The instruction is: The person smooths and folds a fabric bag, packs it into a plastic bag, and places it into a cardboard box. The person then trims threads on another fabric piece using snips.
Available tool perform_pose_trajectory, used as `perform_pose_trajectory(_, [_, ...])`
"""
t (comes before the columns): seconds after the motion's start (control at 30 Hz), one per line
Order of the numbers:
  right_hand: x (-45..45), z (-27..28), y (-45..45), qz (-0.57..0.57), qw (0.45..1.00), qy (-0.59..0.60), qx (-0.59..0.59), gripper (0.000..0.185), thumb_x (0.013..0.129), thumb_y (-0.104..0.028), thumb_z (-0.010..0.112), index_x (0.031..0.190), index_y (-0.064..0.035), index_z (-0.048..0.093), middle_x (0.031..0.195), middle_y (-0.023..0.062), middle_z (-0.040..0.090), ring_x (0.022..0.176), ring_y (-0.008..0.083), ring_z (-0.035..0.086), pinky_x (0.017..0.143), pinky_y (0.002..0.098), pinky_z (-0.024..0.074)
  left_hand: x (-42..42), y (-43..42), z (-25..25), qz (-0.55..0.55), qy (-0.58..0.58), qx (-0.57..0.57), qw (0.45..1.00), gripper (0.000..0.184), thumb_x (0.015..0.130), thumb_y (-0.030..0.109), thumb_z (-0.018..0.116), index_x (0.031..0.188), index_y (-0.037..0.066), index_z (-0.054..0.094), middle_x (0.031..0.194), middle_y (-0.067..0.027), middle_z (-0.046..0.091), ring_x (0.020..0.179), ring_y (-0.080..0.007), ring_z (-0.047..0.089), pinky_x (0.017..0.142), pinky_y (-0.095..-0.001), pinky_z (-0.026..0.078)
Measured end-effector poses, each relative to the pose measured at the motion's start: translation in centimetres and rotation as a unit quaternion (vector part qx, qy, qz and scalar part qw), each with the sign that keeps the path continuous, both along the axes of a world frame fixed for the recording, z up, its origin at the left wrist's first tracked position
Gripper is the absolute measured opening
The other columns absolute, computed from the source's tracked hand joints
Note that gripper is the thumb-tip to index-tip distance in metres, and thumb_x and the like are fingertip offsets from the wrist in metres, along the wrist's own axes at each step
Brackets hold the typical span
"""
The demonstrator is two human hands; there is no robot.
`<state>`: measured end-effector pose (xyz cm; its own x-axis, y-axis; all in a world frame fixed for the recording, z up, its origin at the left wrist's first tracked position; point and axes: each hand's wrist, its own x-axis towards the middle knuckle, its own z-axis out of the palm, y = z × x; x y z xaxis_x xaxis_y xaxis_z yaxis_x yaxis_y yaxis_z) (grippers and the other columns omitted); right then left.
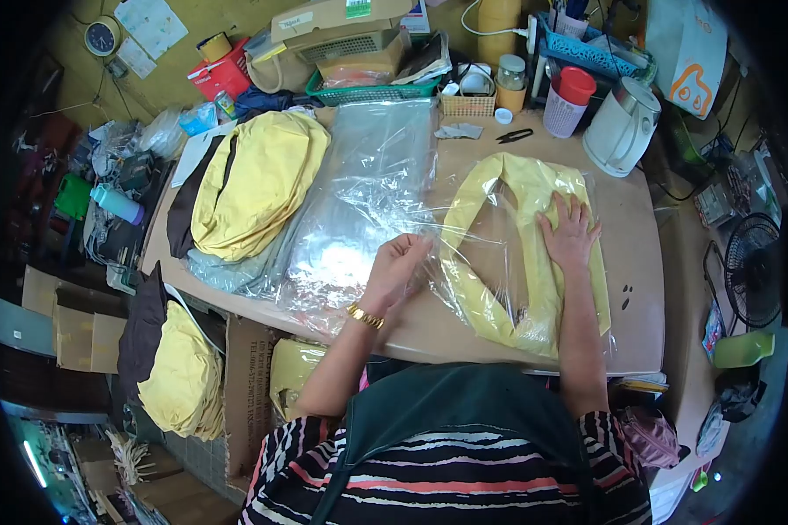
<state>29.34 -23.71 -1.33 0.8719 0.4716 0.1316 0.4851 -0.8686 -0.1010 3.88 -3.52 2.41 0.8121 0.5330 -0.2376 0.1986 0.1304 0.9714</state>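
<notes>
A yellow cloth piece with a looped strap [545,302] lies flat inside a clear plastic bag [499,229] on the table. My right hand [571,234] rests on its right side, fingers spread flat over the plastic. Left of the bag, my left hand [400,264] is closed, pinching the bag's loose edge, which stretches toward the cloth. A stack of clear plastic bags [363,175] lies just beyond and left of that hand. Farther left, a pile of yellow cloth pieces [263,184] with dark parts sits on the table.
At the back stand a green basket [376,90], a blue basket [587,48], a red-lidded cup [569,101] and a white kettle [622,127]. Small black snips [515,136] lie before them. Below the left edge are more yellow cloths [179,376] and a cardboard box [247,385].
</notes>
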Motion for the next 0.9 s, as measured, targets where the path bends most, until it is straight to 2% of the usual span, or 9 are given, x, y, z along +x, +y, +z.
perform_pose_trajectory(0.07, [0.1, 0.0, -0.2, -0.002, 1.000, -0.002, 0.003, 0.062, 0.092, -0.059, 0.044, 0.145, -0.0289, 0.035, 0.152, 0.0098, 0.030, 0.141, 0.0337, 0.026, 0.110, 0.0668, 0.0130, 1.8, -1.5, -0.5, 0.113, -0.100, -0.212, 0.966, 0.035, 0.086, 0.022, 0.073, 0.106, -0.001, 0.054, 0.069, 0.0022, 0.054, 0.057, -0.0042, 0.049, 0.049, -0.0192, 0.039])
perform_pose_trajectory(0.1, [0.1, -0.2, -0.2, 0.000, 1.000, -0.008, 0.010, 0.061, 0.092, -0.058, 0.045, 0.144, -0.0290, 0.036, 0.152, 0.0096, 0.030, 0.140, 0.0337, 0.026, 0.110, 0.0668, 0.0132, 2.2, -1.7, -1.5, 0.116, -0.075, -0.133, 0.981, 0.050, 0.083, 0.022, 0.076, 0.115, -0.002, 0.046, 0.073, 0.0004, 0.055, 0.057, -0.0046, 0.050, 0.051, -0.0191, 0.041])
perform_pose_trajectory(0.2, [0.1, -0.3, -0.1, 0.000, 1.000, -0.010, 0.018, 0.060, 0.091, -0.057, 0.046, 0.143, -0.0288, 0.037, 0.152, 0.0095, 0.031, 0.140, 0.0337, 0.027, 0.110, 0.0671, 0.0140, 3.9, -2.4, -4.1, 0.153, -0.083, 0.016, 0.985, 0.041, 0.082, 0.022, 0.077, 0.105, -0.001, 0.051, 0.072, 0.0018, 0.054, 0.058, -0.0048, 0.050, 0.050, -0.0189, 0.040])
perform_pose_trajectory(0.33, [0.2, -0.4, -0.2, 0.005, 1.000, -0.019, 0.024, 0.059, 0.091, -0.056, 0.047, 0.142, -0.0277, 0.038, 0.149, 0.0099, 0.033, 0.139, 0.0338, 0.028, 0.109, 0.0681, 0.0156, 4.3, -2.5, -4.9, 0.138, -0.179, -0.127, 0.966, 0.020, 0.082, 0.010, 0.074, 0.091, 0.005, 0.057, 0.074, 0.0035, 0.055, 0.063, -0.0047, 0.051, 0.053, -0.0186, 0.040])
perform_pose_trajectory(0.37, [0.3, -0.4, -0.2, 0.003, 0.999, -0.020, 0.024, 0.059, 0.091, -0.056, 0.047, 0.142, -0.0277, 0.038, 0.149, 0.0099, 0.033, 0.139, 0.0338, 0.028, 0.109, 0.0681, 0.0156, 3.3, -3.9, -0.7, 0.185, -0.171, -0.106, 0.962, 0.016, 0.083, 0.006, 0.070, 0.092, 0.007, 0.057, 0.073, 0.0033, 0.055, 0.063, -0.0037, 0.051, 0.053, -0.0194, 0.040])
perform_pose_trajectory(0.5, [0.6, -0.6, -0.3, -0.006, 1.000, -0.016, 0.016, 0.060, 0.091, -0.057, 0.048, 0.143, -0.0292, 0.038, 0.151, 0.0085, 0.033, 0.141, 0.0320, 0.026, 0.109, 0.0666, 0.0152, -0.3, -2.1, -1.1, 0.205, -0.206, -0.102, 0.951, 0.014, 0.086, 0.008, 0.069, 0.094, 0.008, 0.057, 0.074, 0.0031, 0.055, 0.063, -0.0042, 0.052, 0.053, -0.0199, 0.041])
perform_pose_trajectory(0.57, [0.5, -0.6, -0.1, -0.009, 1.000, -0.013, 0.016, 0.060, 0.090, -0.057, 0.049, 0.143, -0.0294, 0.038, 0.151, 0.0082, 0.033, 0.141, 0.0317, 0.026, 0.110, 0.0663, 0.0147, -2.3, -0.8, -0.4, 0.098, -0.159, -0.305, 0.934, 0.014, 0.087, 0.011, 0.068, 0.097, 0.008, 0.058, 0.076, 0.0012, 0.058, 0.063, -0.0066, 0.054, 0.054, -0.0194, 0.042])
perform_pose_trajectory(0.67, [0.5, -0.6, -0.2, 0.001, 0.999, -0.010, 0.037, 0.060, 0.090, -0.056, 0.049, 0.142, -0.0266, 0.039, 0.149, 0.0100, 0.033, 0.140, 0.0336, 0.026, 0.109, 0.0681, 0.0154, -4.1, 0.2, -0.8, -0.020, -0.092, -0.368, 0.925, 0.013, 0.089, 0.016, 0.067, 0.097, 0.008, 0.059, 0.085, -0.0002, 0.063, 0.063, -0.0062, 0.055, 0.055, -0.0226, 0.048])
perform_pose_trajectory(0.9, [1.3, -1.3, -0.2, -0.013, 0.999, 0.014, 0.044, 0.060, 0.090, -0.058, 0.047, 0.141, -0.0279, 0.040, 0.151, 0.0098, 0.031, 0.142, 0.0324, 0.024, 0.109, 0.0686, 0.0119, -12.4, 8.7, -1.4, 0.244, -0.200, -0.156, 0.936, 0.010, 0.088, 0.007, 0.064, 0.088, 0.011, 0.055, 0.072, 0.0034, 0.053, 0.062, -0.0042, 0.049, 0.058, -0.0203, 0.045])
